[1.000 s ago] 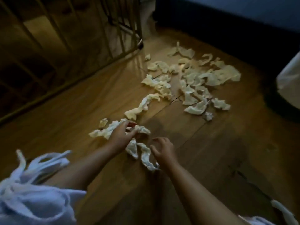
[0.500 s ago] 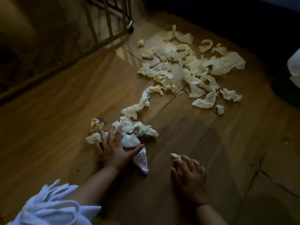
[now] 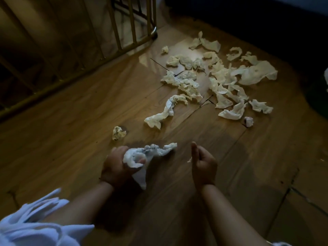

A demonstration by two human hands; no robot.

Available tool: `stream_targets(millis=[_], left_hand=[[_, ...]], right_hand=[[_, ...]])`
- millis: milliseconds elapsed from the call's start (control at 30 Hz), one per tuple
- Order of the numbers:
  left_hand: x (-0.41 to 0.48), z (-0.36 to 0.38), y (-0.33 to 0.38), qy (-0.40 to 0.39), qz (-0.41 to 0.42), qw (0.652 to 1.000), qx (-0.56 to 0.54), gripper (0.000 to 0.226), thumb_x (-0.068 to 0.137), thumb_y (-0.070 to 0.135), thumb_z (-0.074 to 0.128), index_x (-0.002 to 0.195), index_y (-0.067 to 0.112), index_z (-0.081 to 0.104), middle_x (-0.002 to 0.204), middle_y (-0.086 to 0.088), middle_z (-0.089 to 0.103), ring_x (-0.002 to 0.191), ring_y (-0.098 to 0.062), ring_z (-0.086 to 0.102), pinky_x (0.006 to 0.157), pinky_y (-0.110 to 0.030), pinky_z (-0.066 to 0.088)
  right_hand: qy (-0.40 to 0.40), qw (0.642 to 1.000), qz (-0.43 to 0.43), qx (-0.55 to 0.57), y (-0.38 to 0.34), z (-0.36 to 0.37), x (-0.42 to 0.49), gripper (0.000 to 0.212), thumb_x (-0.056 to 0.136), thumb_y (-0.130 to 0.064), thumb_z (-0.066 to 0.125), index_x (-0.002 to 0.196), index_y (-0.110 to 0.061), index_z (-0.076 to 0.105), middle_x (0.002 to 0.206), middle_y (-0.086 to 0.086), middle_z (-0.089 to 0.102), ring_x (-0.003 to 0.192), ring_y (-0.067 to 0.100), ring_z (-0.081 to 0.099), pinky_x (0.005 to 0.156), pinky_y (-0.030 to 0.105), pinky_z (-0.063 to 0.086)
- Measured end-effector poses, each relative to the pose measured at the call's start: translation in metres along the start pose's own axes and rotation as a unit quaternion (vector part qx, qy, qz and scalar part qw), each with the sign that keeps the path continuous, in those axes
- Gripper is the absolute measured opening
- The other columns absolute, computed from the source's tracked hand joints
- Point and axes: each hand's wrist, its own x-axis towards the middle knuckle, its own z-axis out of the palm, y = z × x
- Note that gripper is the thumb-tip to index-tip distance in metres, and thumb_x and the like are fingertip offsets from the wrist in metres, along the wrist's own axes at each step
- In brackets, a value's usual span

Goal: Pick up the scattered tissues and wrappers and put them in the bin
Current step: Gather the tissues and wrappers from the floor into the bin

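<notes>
My left hand [image 3: 115,167] grips a bunch of white tissues [image 3: 142,153] just above the wooden floor, and one end hangs down below my fist. My right hand [image 3: 204,164] is beside it with fingers curled; a scrap of tissue [image 3: 189,160] peeks out at its left edge. A small crumpled ball [image 3: 118,133] lies just beyond my left hand. Farther off lie a long twisted tissue [image 3: 165,112] and a wide scatter of several tissues [image 3: 221,77]. A small wad [image 3: 248,121] sits at the scatter's near right.
A wooden barred railing [image 3: 124,23] runs along the far left. A dark round shape with a white edge [image 3: 325,77], cut off at the right border, may be the bin. White fabric [image 3: 35,226] hangs at the bottom left. The far side is dark.
My left hand has gathered the near tissues off the floor and lifted them in a fist. My right hand has risen from the floor with its fingers closed.
</notes>
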Motion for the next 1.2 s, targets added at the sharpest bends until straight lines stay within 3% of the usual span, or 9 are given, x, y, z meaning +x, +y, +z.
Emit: stream_targets(millis=[67,167,233,333,400,600,900,1067,1200], left_hand=[[0.005,-0.009,-0.009,0.022,-0.006,1.000,0.008,0.057,0.064,0.073,0.038,0.080,0.020,0.057,0.082,0.004,0.049,0.081,-0.019,0.046,0.068,-0.032,0.035],[0.018,-0.022,-0.016,0.117,-0.091,0.982,-0.118,0.056,0.070,0.074,0.031,0.072,0.021,0.050,0.080,-0.005,0.054,0.082,-0.030,0.051,0.068,-0.037,0.040],[0.032,-0.023,-0.019,0.169,-0.106,0.973,-0.118,0.054,0.070,0.060,0.032,0.081,0.012,0.056,0.085,-0.009,0.056,0.089,-0.031,0.050,0.069,-0.031,0.033],[0.056,-0.019,-0.021,0.129,-0.087,0.987,-0.033,0.049,0.069,0.034,0.043,0.101,0.002,0.061,0.113,-0.018,0.056,0.107,-0.036,0.047,0.082,-0.035,0.036],[0.066,-0.011,-0.025,0.099,-0.074,0.991,-0.044,0.046,0.072,0.017,0.050,0.117,0.009,0.054,0.130,-0.016,0.050,0.120,-0.037,0.045,0.096,-0.043,0.037],[0.060,0.007,-0.007,-0.021,-0.047,0.996,-0.070,0.073,0.071,0.076,0.023,0.133,0.042,0.039,0.149,0.001,0.036,0.141,-0.030,0.021,0.113,-0.052,0.018],[0.046,0.033,0.037,-0.094,-0.007,0.995,0.014,0.092,0.050,0.094,0.026,0.132,0.053,0.031,0.157,0.009,0.004,0.144,-0.027,-0.011,0.109,-0.053,-0.016],[0.047,0.046,0.040,-0.172,0.084,0.974,0.117,0.067,0.077,0.064,0.054,0.137,0.049,0.028,0.157,0.010,-0.008,0.143,-0.027,-0.019,0.109,-0.050,-0.015],[0.048,0.046,0.041,-0.189,0.127,0.963,0.148,0.049,0.088,0.033,0.057,0.134,0.034,0.040,0.152,0.006,0.020,0.142,-0.022,0.009,0.114,-0.046,0.009]], right_hand=[[0.005,1.000,0.024,0.017,-0.013,0.012,0.007,0.039,0.093,-0.041,0.045,0.058,-0.023,0.047,0.054,-0.006,0.045,0.052,0.006,0.046,0.051,0.016,0.036],[0.001,0.999,0.041,0.022,-0.019,0.024,0.014,0.033,0.092,-0.041,0.047,0.064,-0.025,0.047,0.063,-0.004,0.047,0.059,0.010,0.048,0.054,0.023,0.038],[0.005,0.999,0.041,0.018,-0.015,0.026,0.014,0.029,0.093,-0.037,0.048,0.066,-0.026,0.045,0.067,-0.003,0.048,0.061,0.010,0.047,0.054,0.022,0.037],[0.003,0.999,0.054,-0.002,-0.004,0.026,0.009,0.024,0.093,-0.033,0.049,0.070,-0.027,0.045,0.072,-0.005,0.047,0.066,0.010,0.047,0.059,0.023,0.036],[0.006,0.996,0.051,-0.072,0.008,0.025,0.004,0.019,0.094,-0.034,0.046,0.078,-0.024,0.049,0.082,-0.006,0.049,0.080,0.014,0.048,0.075,0.031,0.039],[-0.076,0.972,-0.001,-0.223,0.029,0.018,-0.018,0.055,0.082,-0.056,0.018,0.097,-0.023,0.059,0.122,0.000,0.048,0.122,0.018,0.037,0.103,0.032,0.017],[-0.074,0.972,-0.043,-0.220,0.031,0.019,-0.020,0.057,0.086,-0.055,0.018,0.098,-0.023,0.063,0.122,0.002,0.055,0.126,0.021,0.042,0.105,0.041,0.024],[-0.048,0.980,-0.067,-0.183,0.031,0.019,-0.023,0.049,0.090,-0.047,0.023,0.093,-0.021,0.064,0.114,0.002,0.060,0.117,0.021,0.049,0.100,0.038,0.027],[-0.032,0.980,-0.090,-0.173,0.035,0.021,-0.024,0.062,0.094,-0.056,0.013,0.093,-0.022,0.064,0.111,0.001,0.062,0.111,0.019,0.053,0.097,0.030,0.027]])
